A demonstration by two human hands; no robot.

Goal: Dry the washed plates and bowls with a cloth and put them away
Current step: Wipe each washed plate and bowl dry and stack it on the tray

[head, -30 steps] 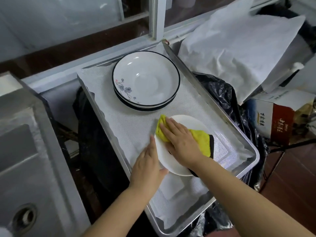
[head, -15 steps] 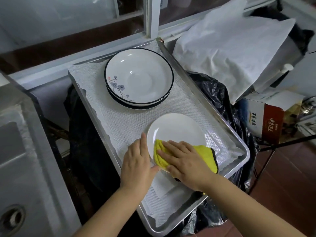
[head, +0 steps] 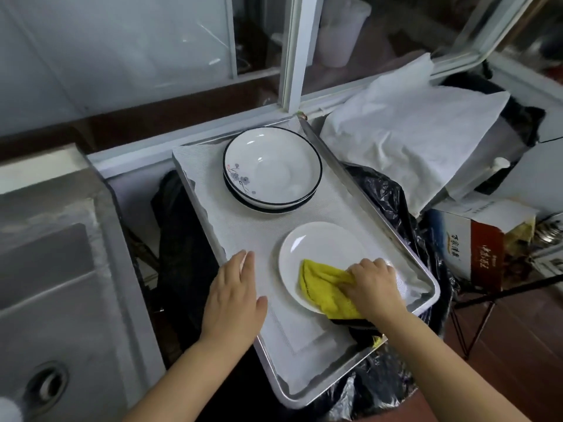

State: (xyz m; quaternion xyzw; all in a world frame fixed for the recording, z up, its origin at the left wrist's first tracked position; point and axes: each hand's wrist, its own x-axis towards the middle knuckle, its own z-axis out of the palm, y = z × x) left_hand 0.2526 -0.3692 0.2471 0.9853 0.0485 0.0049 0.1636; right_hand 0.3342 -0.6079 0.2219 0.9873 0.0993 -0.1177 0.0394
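A small plain white plate (head: 320,254) lies flat on the lined metal tray (head: 423,269), near its right front corner. My right hand (head: 373,284) grips a yellow cloth (head: 323,284) with a black edge and presses it on the plate's near right part. My left hand (head: 234,296) rests flat on the tray liner, left of the plate and apart from it, holding nothing. At the tray's far end stands a stack of black-rimmed white plates (head: 272,172) with a blue flower print.
A steel sink (head: 51,284) lies to the left, with a dark gap between it and the tray. Black plastic bags (head: 384,190) bulge beside the tray's right edge. White paper (head: 411,135), a carton (head: 475,248) and a window frame (head: 292,56) are behind and right.
My left hand let go of the small plate's rim and moved left onto the tray liner. My right hand dragged the cloth across the plate toward its near right side.
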